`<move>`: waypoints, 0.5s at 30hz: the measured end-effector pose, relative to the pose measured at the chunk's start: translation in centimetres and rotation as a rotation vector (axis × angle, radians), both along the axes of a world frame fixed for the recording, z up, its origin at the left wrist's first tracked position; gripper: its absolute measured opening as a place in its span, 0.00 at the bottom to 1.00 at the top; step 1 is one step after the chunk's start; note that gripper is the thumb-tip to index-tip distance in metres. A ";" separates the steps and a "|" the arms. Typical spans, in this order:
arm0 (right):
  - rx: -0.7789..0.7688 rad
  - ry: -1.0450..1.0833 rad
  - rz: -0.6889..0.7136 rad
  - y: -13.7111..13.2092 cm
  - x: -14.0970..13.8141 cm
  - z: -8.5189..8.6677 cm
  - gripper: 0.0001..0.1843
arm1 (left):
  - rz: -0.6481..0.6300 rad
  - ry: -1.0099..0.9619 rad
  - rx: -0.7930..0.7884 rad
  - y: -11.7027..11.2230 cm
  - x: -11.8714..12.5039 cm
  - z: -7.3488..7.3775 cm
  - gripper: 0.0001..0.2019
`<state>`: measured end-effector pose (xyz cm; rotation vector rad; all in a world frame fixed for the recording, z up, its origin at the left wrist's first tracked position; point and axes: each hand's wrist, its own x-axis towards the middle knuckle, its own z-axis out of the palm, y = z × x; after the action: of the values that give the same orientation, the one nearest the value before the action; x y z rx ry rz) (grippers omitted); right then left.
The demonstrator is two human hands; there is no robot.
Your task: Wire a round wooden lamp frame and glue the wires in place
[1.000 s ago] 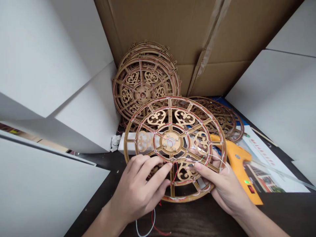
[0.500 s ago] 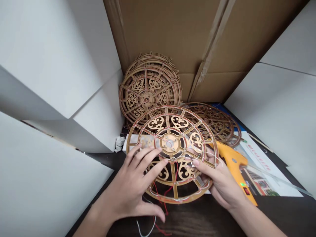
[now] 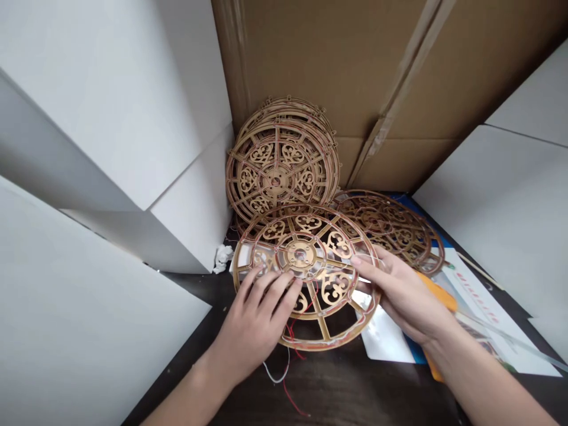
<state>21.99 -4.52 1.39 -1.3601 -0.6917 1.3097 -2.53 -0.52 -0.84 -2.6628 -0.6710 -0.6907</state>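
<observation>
Presses left hand (image 3: 257,319), grip released and splayed flat, beside the hub of the wooden wheel (image 3: 306,255), flat on the desk (image 3: 355,384) between both hands; drapes right hand (image 3: 408,302) over its right rim, grip state unclear.

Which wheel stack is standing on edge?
The back stack, leaning against the cardboard box. The right stack and the single wheel in front lie roughly flat.
</observation>
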 end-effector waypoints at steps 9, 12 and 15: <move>-0.258 -1.542 -0.237 -5.1 4.2 2.9 0.36 | 0.017 -0.034 -0.076 -0.4 0.4 -0.7 0.17; -0.709 -1.300 -0.062 -9.2 5.8 1.8 0.37 | 0.003 -0.047 -0.131 -0.2 0.3 -0.8 0.20; -0.844 -1.139 -0.037 -11.2 5.9 0.1 0.39 | -0.008 -0.052 -0.188 -0.1 0.2 -1.0 0.24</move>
<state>27.91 -15.71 1.50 -2.8557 -0.8499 0.6803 -2.37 -0.61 -1.88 -2.8278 -0.7743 -0.7348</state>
